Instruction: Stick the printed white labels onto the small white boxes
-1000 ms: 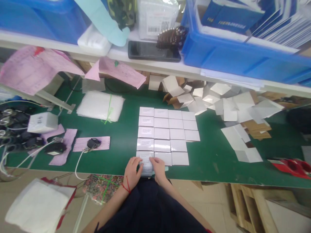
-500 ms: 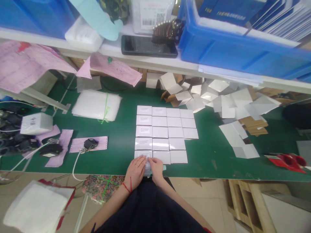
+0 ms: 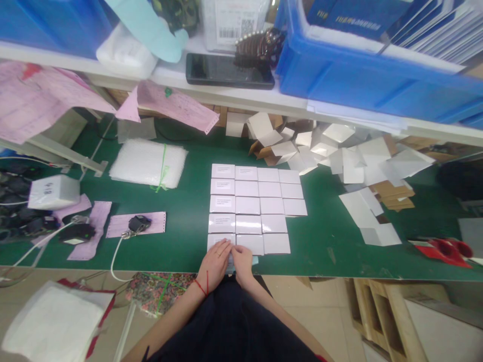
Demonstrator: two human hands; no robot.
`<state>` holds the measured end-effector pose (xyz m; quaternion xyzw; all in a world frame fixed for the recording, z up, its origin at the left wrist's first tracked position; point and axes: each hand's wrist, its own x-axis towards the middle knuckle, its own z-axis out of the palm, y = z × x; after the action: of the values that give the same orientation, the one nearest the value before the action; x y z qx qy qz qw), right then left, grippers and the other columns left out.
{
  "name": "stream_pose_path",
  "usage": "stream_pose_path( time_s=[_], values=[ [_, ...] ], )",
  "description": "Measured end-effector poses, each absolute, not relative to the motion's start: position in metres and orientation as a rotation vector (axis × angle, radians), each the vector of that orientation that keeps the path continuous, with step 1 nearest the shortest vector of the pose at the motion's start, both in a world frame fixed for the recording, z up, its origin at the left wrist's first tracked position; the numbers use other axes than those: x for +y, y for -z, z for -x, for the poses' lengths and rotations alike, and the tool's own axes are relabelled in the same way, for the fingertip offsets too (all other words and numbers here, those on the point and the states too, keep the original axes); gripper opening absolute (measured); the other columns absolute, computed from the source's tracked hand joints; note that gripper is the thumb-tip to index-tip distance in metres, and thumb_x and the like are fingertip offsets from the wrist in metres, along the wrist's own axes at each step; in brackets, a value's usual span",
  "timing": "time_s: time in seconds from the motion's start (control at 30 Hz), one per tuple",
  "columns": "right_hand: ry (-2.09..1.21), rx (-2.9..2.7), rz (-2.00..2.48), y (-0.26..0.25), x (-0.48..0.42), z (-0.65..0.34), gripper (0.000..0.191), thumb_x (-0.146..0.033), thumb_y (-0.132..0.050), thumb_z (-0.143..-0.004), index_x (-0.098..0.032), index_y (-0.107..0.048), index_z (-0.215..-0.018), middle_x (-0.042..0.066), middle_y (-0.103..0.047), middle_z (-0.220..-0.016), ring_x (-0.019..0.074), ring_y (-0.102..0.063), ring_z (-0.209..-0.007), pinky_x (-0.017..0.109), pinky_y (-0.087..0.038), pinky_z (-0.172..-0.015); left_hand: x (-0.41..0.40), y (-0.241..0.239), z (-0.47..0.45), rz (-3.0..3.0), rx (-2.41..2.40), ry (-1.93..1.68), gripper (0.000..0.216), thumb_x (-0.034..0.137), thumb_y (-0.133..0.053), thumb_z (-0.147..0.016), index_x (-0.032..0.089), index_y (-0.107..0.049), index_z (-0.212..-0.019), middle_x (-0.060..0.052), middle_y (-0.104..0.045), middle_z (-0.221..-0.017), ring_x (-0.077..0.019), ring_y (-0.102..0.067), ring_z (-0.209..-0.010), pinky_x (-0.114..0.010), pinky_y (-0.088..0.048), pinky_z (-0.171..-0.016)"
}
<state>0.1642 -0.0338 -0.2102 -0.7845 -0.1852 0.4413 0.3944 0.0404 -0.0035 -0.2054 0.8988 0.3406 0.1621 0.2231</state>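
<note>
A grid of small white boxes (image 3: 256, 206) lies on the green table (image 3: 188, 226), the left column bearing printed labels. My left hand (image 3: 216, 261), with a red string at the wrist, lies with fingers stretched flat over the nearest left box (image 3: 216, 240). My right hand (image 3: 242, 260) sits beside it at the table's near edge, fingers curled on a strip of white labels (image 3: 230, 261) with a pale green backing.
A heap of unfolded white boxes (image 3: 350, 161) lies at the back right. A bubble-wrap stack (image 3: 149, 163), pink slips (image 3: 136, 224) and black devices with cables (image 3: 77, 234) sit left. A phone (image 3: 228, 70) and blue bins (image 3: 362, 75) rest on the shelf. Red scissors (image 3: 441, 248) lie far right.
The label strip, held up between both hands a second ago, has come down. My left hand has moved forward and flattened onto the nearest left box.
</note>
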Motion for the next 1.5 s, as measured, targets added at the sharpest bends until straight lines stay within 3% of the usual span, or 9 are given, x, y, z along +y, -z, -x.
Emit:
stream_pose_path(
  time_s=[0.47, 0.87, 1.03, 1.1, 1.17, 1.3, 1.4, 1.5],
  values=[
    [-1.096, -0.568, 2.064, 0.211, -0.033, -0.165, 0.032, -0.036, -0.052, -0.073, -0.014, -0.067, -0.056, 0.005, -0.066, -0.056, 0.0164, -0.052, -0.058, 0.026, -0.039, -0.054, -0.001, 0.209, -0.044, -2.447, 0.921, -0.467, 0.047, 0.005, -0.039, -0.089, 0.01, -0.053, -0.133, -0.015, -0.06, -0.137, -0.0239, -0.051, -0.133, -0.045, -0.049, -0.109],
    [-1.293, -0.576, 2.02, 0.208, -0.037, -0.172, 0.025, -0.038, -0.066, -0.068, -0.014, -0.072, -0.072, 0.01, -0.073, -0.075, 0.022, -0.063, -0.071, 0.031, -0.047, -0.067, -0.005, 0.212, -0.005, -2.595, 1.121, -0.295, 0.058, 0.0, -0.033, -0.083, 0.01, -0.053, -0.137, -0.011, -0.057, -0.141, -0.0222, -0.051, -0.133, -0.045, -0.045, -0.111],
    [-1.625, -0.798, 1.989, 0.206, -0.055, -0.186, 0.014, -0.025, -0.071, -0.061, -0.017, -0.062, -0.055, 0.0, -0.061, -0.053, 0.0148, -0.054, -0.055, 0.026, -0.039, -0.056, -0.006, 0.212, -0.006, -2.468, 1.142, -0.316, 0.056, 0.002, -0.033, -0.085, 0.012, -0.054, -0.136, -0.012, -0.056, -0.142, -0.0221, -0.049, -0.135, -0.046, -0.042, -0.113],
    [-1.7, -0.907, 1.99, 0.204, -0.065, -0.195, 0.02, -0.022, -0.074, -0.058, -0.017, -0.057, -0.05, -0.003, -0.055, -0.048, 0.0129, -0.05, -0.052, 0.025, -0.036, -0.053, -0.007, 0.206, -0.009, -2.298, 1.218, -0.402, 0.047, 0.01, -0.035, -0.091, 0.014, -0.058, -0.131, -0.012, -0.061, -0.137, -0.0225, -0.053, -0.13, -0.046, -0.042, -0.112],
    [-1.7, -0.91, 1.926, 0.2, -0.07, -0.206, 0.018, -0.025, -0.074, -0.061, -0.018, -0.059, -0.054, -0.002, -0.059, -0.052, 0.0135, -0.052, -0.055, 0.025, -0.039, -0.054, -0.007, 0.197, -0.016, -2.017, 1.352, -0.511, 0.037, 0.024, -0.039, -0.095, 0.016, -0.063, -0.122, -0.012, -0.066, -0.127, -0.0233, -0.059, -0.122, -0.045, -0.045, -0.109],
    [-1.667, -0.805, 1.723, 0.184, -0.055, -0.232, 0.024, -0.041, -0.074, -0.067, -0.018, -0.069, -0.07, 0.003, -0.07, -0.069, 0.0196, -0.063, -0.07, 0.031, -0.05, -0.066, -0.001, 0.176, -0.043, -1.327, 1.374, -0.523, 0.036, 0.049, -0.056, -0.086, 0.018, -0.065, -0.103, -0.007, -0.072, -0.099, -0.0216, -0.067, -0.093, -0.036, -0.055, -0.086],
    [-1.66, -0.675, 1.604, 0.165, -0.027, -0.254, 0.035, -0.048, -0.077, -0.064, -0.018, -0.071, -0.08, 0.005, -0.073, -0.078, 0.0226, -0.066, -0.077, 0.035, -0.053, -0.073, 0.012, 0.168, -0.076, -1.045, 1.268, -0.47, 0.037, 0.054, -0.068, -0.073, 0.018, -0.057, -0.071, 0.001, -0.062, -0.066, -0.0157, -0.06, -0.066, -0.026, -0.049, -0.062],
    [-1.629, -0.494, 1.521, 0.147, 0.003, -0.277, 0.038, -0.047, -0.076, -0.065, -0.017, -0.07, -0.087, 0.005, -0.074, -0.081, 0.0219, -0.067, -0.075, 0.033, -0.052, -0.071, 0.035, 0.162, -0.113, -0.997, 1.23, -0.514, 0.042, 0.052, -0.07, -0.07, 0.019, -0.046, -0.059, 0.005, -0.05, -0.055, -0.011, -0.048, -0.056, -0.022, -0.038, -0.055]
  ],
)
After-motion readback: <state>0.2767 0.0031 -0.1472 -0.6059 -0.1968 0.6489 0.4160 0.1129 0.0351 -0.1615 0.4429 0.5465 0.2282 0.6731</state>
